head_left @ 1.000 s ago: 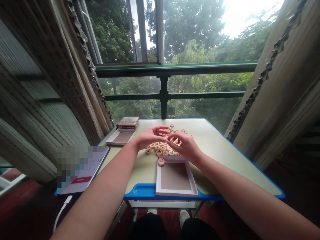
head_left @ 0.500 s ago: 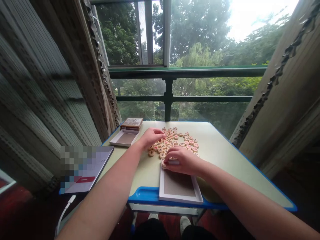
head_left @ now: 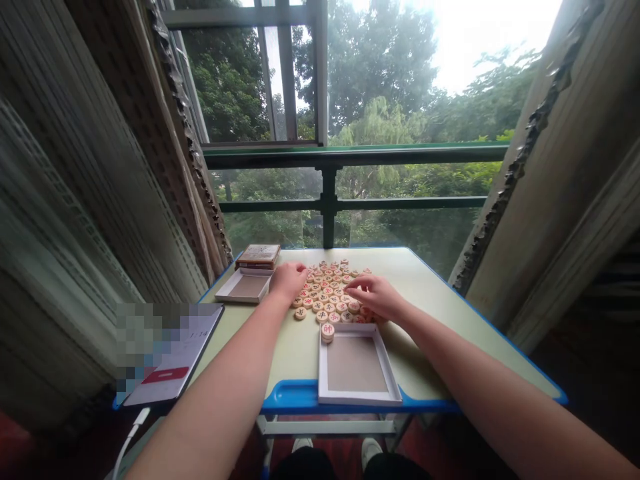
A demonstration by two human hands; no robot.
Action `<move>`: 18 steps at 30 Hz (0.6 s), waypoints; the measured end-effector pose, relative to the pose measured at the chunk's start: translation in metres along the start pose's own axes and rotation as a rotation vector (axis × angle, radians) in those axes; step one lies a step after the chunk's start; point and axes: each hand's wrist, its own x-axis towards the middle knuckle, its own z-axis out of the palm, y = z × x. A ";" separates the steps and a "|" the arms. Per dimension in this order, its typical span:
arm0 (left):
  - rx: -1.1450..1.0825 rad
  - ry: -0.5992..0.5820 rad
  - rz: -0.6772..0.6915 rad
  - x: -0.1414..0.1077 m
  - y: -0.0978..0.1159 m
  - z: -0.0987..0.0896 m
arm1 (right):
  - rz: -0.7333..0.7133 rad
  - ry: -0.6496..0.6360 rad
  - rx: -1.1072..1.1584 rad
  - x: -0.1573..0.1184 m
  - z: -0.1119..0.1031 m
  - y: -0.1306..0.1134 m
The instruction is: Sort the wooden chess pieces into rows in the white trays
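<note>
Head view. Your pieces (head_left: 327, 293) lie on the counter (head_left: 425, 280), a loose, mostly flat cluster just beyond the near tray (head_left: 357, 363); those whose faces can be read carry red or black characters. In that tray, a short stack (head_left: 327, 333) sits at the far left corner, a red character on top; it looks like two pieces, though the count is not certain. The rest of the tray's floor is bare.

Your left hand (head_left: 289, 280) is at the cluster's left edge, fingers bent inward; whether it grips a piece cannot be told. Your right hand (head_left: 377, 295) is over the right side, fingers curled, tips close to the pieces; no hold can be confirmed there either.

Progress, as judged: an early stage. Only the corner stack is in the near tray; nearly all the pieces remain outside it. The far tray (head_left: 250, 288), near your left hand, shows no pieces in its visible part. A box (head_left: 257, 256) lies right behind it.
</note>
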 end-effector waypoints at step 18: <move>0.114 0.085 -0.096 0.013 -0.002 0.008 | 0.378 -0.039 -0.465 0.131 0.039 0.014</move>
